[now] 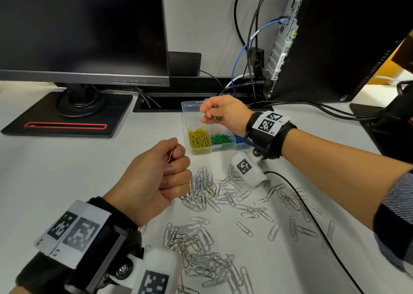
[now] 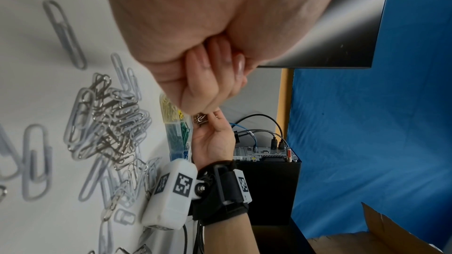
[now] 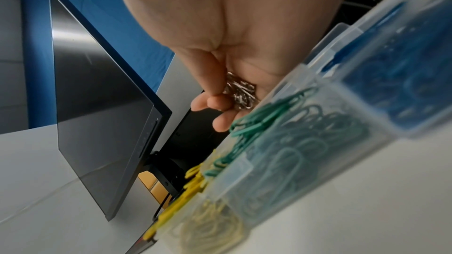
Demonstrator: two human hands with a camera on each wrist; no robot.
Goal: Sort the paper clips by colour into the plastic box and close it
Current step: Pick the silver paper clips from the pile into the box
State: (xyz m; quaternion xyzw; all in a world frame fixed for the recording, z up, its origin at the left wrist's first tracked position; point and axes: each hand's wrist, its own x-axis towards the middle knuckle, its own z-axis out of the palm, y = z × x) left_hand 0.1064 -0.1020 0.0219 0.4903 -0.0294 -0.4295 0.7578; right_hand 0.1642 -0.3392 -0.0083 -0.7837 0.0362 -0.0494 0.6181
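Holding silver clips [image 1: 216, 117], both hands hover beside the plastic box [image 1: 190, 115].

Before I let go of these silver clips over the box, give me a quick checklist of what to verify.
1. Right hand holds a bunch of silver clips: ok.
2. Right hand is over the box, above a rear section: ok.
3. Box is open: ok.
4. That rear section holds no other colour: cannot tell, the hand hides part of it.
5. Yellow clips and green clips sit in separate front sections: ok.
6. All silver clips are off the desk: not ok, many loose clips remain; left hand grips a few.
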